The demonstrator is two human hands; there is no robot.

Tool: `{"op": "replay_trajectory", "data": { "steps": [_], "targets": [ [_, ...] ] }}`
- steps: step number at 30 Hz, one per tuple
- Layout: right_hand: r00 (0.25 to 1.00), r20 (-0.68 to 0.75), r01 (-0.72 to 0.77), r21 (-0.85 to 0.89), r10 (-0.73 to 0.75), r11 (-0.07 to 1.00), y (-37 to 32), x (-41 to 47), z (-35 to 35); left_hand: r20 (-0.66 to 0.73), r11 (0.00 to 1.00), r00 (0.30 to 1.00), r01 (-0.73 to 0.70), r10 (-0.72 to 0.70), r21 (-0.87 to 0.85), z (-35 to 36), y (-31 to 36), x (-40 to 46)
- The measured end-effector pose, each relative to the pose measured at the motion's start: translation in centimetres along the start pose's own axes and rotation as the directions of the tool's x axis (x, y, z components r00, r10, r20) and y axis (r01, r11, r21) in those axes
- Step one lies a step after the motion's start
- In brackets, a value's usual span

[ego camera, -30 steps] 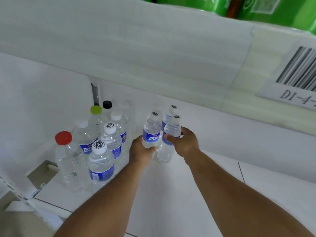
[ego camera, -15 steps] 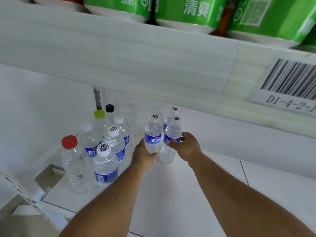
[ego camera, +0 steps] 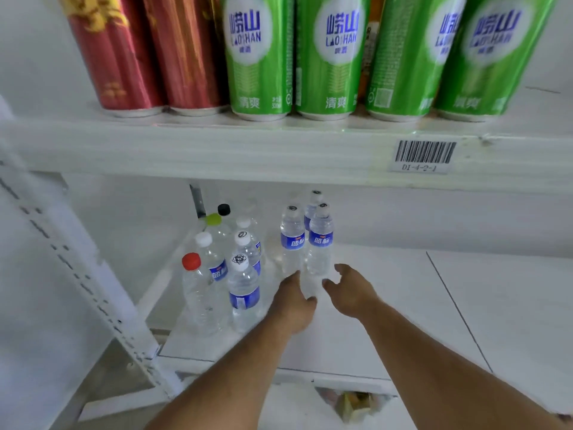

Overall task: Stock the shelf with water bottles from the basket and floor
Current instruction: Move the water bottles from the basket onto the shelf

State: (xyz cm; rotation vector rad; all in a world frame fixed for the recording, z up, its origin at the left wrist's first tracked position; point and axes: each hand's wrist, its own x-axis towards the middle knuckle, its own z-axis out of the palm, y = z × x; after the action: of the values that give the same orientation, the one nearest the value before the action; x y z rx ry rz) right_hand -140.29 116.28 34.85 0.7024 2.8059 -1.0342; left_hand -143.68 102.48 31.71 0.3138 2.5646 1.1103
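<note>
Both hands are empty on the lower shelf board [ego camera: 387, 305]: the left hand [ego camera: 294, 301] lies with its fingers loosely extended, tips just short of the base of the left blue-labelled water bottle [ego camera: 291, 240], and the right hand [ego camera: 348, 290] is relaxed and slightly spread just in front of its neighbour, the right blue-labelled water bottle [ego camera: 321, 240]. These two stand upright, touching, well back from the front edge, with a third bottle [ego camera: 311, 203] behind them, probably to build a tidy row from the rear. Beside them, toward the shelf's left rear corner, is a cluster of mixed bottles [ego camera: 235, 265] with red, white, green and black caps; green Laoshan beer cans [ego camera: 322, 57] fill the shelf above.
</note>
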Motion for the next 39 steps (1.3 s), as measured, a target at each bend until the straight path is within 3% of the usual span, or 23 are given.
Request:
{"op": "replay_trajectory", "data": {
  "steps": [5, 11, 26, 31, 39],
  "targets": [
    [0.996, 0.017, 0.085, -0.249, -0.083, 0.965, 0.5, -7.6, 1.2, 0.123, 0.976, 0.988, -0.119, 0.098, 0.183, -1.5, -0.6, -5.8],
    [0.984, 0.02, 0.166, -0.429, -0.174, 0.888, 1.3, -14.1, 1.6, 0.146, 0.882, 0.982, -0.176, 0.123, 0.437, -2.5, -1.0, -12.2],
    [0.96, 0.141, 0.279, -0.448, -0.242, 0.849, 8.2, -27.5, 5.3, 0.116, 0.811, 0.993, -0.042, -0.032, 0.584, 1.8, -5.2, -26.7],
    [0.955, 0.213, 0.278, -0.402, -0.206, 0.873, 11.3, -31.5, 9.0, 0.161, 0.779, 0.979, -0.001, -0.128, 0.627, 4.1, -9.1, -31.0],
    [0.922, 0.381, 0.219, -0.377, -0.065, 0.9, 15.3, -33.9, 15.5, 0.217, 0.816, 0.937, 0.108, -0.274, 0.568, 7.2, -16.9, -33.7]
  ]
}}
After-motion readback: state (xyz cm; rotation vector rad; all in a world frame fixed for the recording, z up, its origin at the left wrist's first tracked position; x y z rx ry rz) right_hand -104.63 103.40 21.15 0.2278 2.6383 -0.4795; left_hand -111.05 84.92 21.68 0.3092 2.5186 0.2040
